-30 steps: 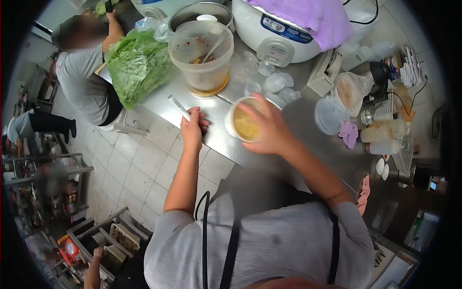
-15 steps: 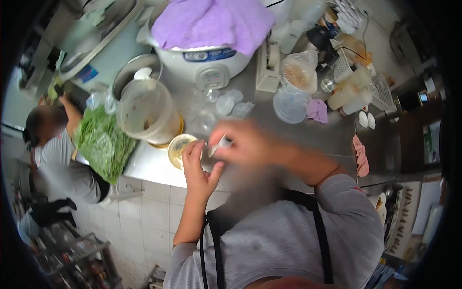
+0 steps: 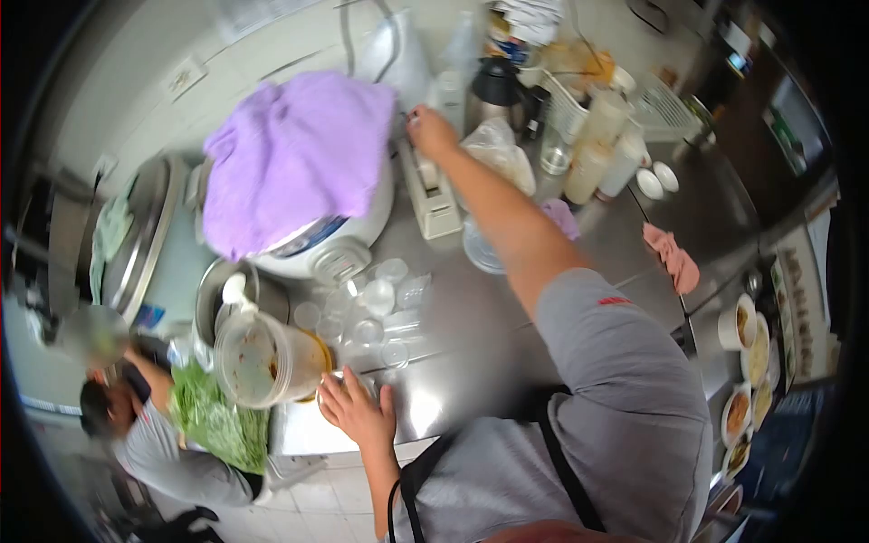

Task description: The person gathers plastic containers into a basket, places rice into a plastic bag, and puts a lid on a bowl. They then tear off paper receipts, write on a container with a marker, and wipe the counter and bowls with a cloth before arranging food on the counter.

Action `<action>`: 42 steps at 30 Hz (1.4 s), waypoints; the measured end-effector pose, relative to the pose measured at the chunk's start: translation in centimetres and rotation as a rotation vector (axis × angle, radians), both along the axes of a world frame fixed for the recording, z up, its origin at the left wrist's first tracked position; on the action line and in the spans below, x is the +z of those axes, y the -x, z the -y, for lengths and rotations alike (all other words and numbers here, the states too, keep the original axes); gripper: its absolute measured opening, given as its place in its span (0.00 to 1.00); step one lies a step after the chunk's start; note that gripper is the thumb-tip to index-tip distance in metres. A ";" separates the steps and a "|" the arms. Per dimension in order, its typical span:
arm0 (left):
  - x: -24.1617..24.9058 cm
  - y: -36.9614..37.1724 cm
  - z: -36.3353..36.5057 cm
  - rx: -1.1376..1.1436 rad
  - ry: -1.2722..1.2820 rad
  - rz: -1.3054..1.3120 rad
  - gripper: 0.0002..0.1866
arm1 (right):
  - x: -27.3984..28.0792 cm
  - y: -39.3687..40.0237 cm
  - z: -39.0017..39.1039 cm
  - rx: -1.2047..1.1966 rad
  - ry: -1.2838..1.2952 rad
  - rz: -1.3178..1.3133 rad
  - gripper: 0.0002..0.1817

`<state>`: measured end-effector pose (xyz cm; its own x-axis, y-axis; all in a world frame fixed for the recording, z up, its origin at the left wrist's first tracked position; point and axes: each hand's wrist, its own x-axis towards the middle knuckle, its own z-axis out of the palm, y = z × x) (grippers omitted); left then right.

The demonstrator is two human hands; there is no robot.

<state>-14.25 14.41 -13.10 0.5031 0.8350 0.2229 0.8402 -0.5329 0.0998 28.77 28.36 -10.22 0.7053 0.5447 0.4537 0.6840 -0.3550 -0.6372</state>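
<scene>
My left hand (image 3: 355,407) rests with its fingers spread over a small bowl (image 3: 367,384) near the counter's front edge, beside a tall clear plastic container (image 3: 262,360). The bowl is mostly hidden under that hand. My right arm reaches far across the counter, and my right hand (image 3: 432,132) is at the far end of a white tape dispenser (image 3: 437,210). Its fingers are bent together; what they hold, if anything, is too small to make out. Small clear plastic cups and lids (image 3: 377,297) lie between the container and the dispenser.
A purple towel (image 3: 299,154) covers a large white cooker (image 3: 371,217). Leafy greens (image 3: 217,416) lie at the left, near a seated person (image 3: 172,443). Bottles (image 3: 588,172), a dark flask (image 3: 498,86) and a pink cloth (image 3: 671,258) stand or lie right. Filled bowls (image 3: 738,412) are at far right.
My right hand has moved from beside my left hand, where it held a small white cup, out to the tape dispenser. The view has shifted. My left hand stays at the bowl.
</scene>
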 end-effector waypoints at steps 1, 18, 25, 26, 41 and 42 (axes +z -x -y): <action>-0.1 0.1 0.0 0.010 -0.010 -0.004 0.36 | -1.2 -0.5 -0.2 -0.026 0.092 -0.044 0.13; 4.4 -2.2 -3.8 -0.534 -0.275 -0.067 0.36 | -3.2 6.9 44.4 -0.469 -0.203 -0.367 0.13; 7.9 -16.3 4.7 -0.726 0.408 0.263 0.25 | -3.4 6.8 63.7 -1.043 -0.953 -0.905 0.26; 8.0 -17.9 6.3 -0.774 0.451 0.248 0.25 | -3.2 6.4 65.9 -1.129 -1.037 -0.943 0.24; 3.5 -31.3 26.8 -0.886 0.843 0.081 0.27 | -4.0 2.4 82.7 -1.062 -0.443 -0.910 0.10; 3.4 -32.2 27.9 -0.890 0.871 0.078 0.28 | -4.1 2.1 82.5 -1.038 -0.421 -0.898 0.10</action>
